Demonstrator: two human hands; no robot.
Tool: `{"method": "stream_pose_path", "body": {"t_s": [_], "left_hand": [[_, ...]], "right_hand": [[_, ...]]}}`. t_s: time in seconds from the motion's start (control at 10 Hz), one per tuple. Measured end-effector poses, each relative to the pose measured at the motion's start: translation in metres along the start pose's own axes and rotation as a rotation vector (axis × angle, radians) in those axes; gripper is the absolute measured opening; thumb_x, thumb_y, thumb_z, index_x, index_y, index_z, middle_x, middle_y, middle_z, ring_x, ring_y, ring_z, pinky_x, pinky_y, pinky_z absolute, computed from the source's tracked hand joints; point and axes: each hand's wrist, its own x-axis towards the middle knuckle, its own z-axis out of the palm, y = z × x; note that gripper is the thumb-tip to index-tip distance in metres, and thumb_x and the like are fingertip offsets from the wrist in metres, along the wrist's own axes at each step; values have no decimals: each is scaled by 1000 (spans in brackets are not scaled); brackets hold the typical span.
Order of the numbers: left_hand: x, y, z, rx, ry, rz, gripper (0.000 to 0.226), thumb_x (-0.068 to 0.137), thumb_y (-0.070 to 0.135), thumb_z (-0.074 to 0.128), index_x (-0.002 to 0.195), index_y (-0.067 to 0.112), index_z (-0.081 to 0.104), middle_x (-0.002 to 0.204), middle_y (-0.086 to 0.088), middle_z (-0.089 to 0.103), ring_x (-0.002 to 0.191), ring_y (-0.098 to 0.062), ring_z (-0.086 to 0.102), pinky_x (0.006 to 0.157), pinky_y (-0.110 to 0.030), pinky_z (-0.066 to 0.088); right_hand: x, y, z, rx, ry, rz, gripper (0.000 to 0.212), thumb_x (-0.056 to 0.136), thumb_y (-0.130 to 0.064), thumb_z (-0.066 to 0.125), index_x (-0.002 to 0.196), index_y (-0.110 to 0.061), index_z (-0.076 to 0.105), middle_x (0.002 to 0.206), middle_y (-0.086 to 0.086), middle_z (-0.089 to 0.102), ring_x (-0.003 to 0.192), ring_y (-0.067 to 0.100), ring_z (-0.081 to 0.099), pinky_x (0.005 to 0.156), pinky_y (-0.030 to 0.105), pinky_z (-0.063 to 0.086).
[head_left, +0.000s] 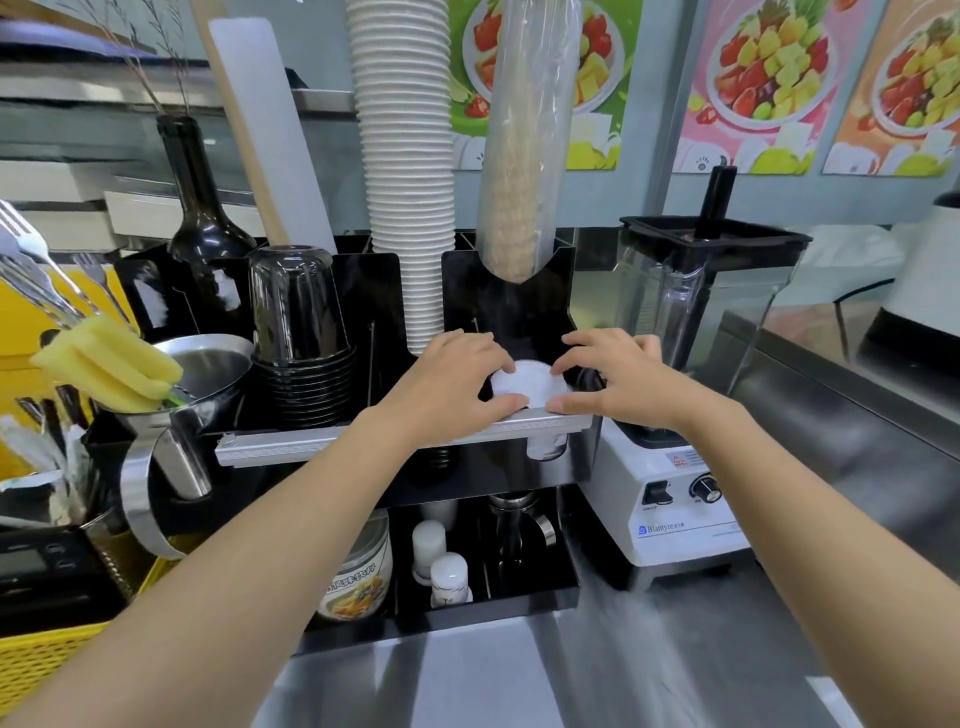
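A white translucent lid (530, 383) lies on top of a cup that sits in the right slot of a black cup organizer (498, 478). Part of the clear cup (546, 448) shows below the organizer's silver front rail (322, 441). My left hand (457, 376) holds the lid's left edge between thumb and fingers. My right hand (618, 382) pinches the lid's right edge the same way. Both thumbs rest near the rail.
A tall stack of white paper cups (408, 171) and a sleeve of clear cups (524, 156) rise behind the hands. Black cups (298, 332) and a steel pitcher (192, 415) stand left. A blender (685, 364) stands right. Bottles (447, 577) sit on the lower shelf, above the steel counter (649, 675).
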Motion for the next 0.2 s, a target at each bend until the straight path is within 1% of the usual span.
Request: {"method": "stream_pose_path", "body": {"t_s": [0.1, 0.2], "left_hand": [[-2, 2, -1, 7, 11, 13, 60, 74, 62, 37, 110, 18, 57, 116, 2, 61, 120, -17, 44, 107, -34, 18], [-1, 5, -3, 40, 26, -1, 60, 77, 62, 40, 118, 19, 53, 124, 2, 58, 122, -16, 42, 106, -34, 21]], "right_hand": [[-3, 4, 7, 7, 14, 11, 47, 77, -57, 57, 117, -33, 55, 146, -4, 34, 134, 11, 18, 96, 28, 4], [-6, 4, 6, 10, 62, 1, 56, 73, -65, 55, 121, -35, 50, 146, -5, 33, 134, 11, 19, 99, 27, 4]]}}
